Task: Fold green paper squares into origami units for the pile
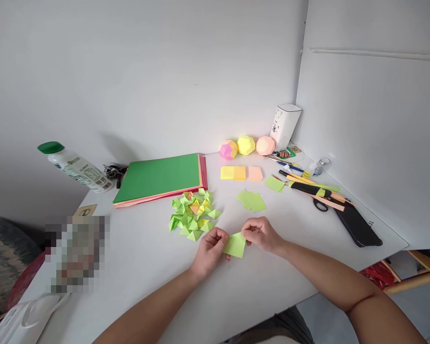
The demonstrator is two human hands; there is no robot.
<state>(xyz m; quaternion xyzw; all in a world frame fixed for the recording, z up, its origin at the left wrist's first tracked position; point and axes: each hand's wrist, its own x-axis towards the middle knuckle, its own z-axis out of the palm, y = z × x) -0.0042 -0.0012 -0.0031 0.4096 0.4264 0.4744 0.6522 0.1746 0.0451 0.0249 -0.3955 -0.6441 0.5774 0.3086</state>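
Note:
Between my two hands is a light green paper square (pixel 235 245), held up over the near part of the table. My left hand (pixel 211 249) pinches its left edge, thumb on top. At the upper right corner, the fingers of my right hand (pixel 261 234) are closed on the same paper. Just beyond my left hand lies a heap of folded paper pieces (pixel 189 215), mostly green with a few yellow and orange ones. Several loose green paper squares (pixel 251 200) rest flat beyond my right hand.
Coloured sheets (pixel 161 174) lie stacked at back left beside a bottle (pixel 80 167). Three paper balls (pixel 246 145) stand by the wall, near a white box (pixel 286 125). Yellow and orange squares (pixel 232 173), scissors (pixel 320 205) and a black phone (pixel 358 227) are farther right.

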